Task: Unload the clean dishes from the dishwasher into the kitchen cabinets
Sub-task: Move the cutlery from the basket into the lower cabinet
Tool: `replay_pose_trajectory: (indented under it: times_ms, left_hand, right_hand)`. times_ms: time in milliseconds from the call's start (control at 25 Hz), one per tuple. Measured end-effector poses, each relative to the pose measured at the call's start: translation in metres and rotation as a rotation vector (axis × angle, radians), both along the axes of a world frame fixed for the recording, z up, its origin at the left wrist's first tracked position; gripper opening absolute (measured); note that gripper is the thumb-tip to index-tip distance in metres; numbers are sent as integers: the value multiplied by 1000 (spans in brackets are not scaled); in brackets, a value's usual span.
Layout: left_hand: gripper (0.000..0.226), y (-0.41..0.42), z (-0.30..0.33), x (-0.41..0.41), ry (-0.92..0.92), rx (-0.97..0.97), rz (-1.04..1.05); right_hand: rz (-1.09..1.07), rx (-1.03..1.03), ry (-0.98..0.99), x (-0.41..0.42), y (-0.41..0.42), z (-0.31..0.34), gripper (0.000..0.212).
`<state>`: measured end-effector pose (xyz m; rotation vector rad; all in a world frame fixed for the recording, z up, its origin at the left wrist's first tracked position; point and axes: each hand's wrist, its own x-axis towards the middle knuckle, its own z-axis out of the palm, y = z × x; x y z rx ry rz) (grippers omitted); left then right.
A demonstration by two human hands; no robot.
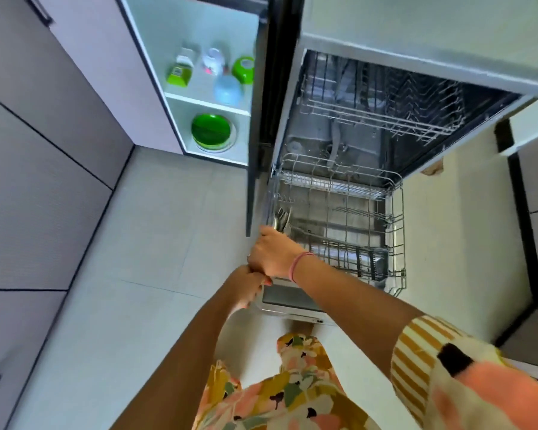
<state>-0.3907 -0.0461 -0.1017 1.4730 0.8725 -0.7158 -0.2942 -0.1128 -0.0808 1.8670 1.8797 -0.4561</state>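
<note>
My right hand [269, 252] clamps the bundle of steel cutlery [282, 221]; my left hand [246, 287] curls beneath, contents hidden. I judge it stiff, slippery, best held mid-handle.

The left hand [246, 290] is largely covered by the right hand [272, 254]; its grip cannot be determined. The handles of the cutlery bundle [281, 220] are concealed inside the right hand, and the piece count is not readable. Items on the cabinet's upper shelf [207, 99] are blurred; their types cannot be confirmed. The dishwasher door [292, 301] is partly hidden by both forearms. The upper rack [382, 103] recedes into shadow. The desk [448, 41] is cut by the top edge.
</note>
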Motion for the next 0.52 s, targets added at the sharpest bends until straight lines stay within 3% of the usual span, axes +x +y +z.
replay_pose_trajectory:
  times_ms: [160,320,360,520]
  left_hand:
    - [22,70,21,-87,-5,-23,98]
    - [31,143,38,-139,1,31,194]
    - [33,158,42,-145,2,34,232]
    - [27,204,54,-145,-77,-41,357]
  right_hand:
    - [82,27,-13,-77,81,4,24]
    - [0,289,-2,-133,150,1,14]
    - [-43,385,8,-141,164,4,20]
    - [-406,652,163,-144,192,27,80]
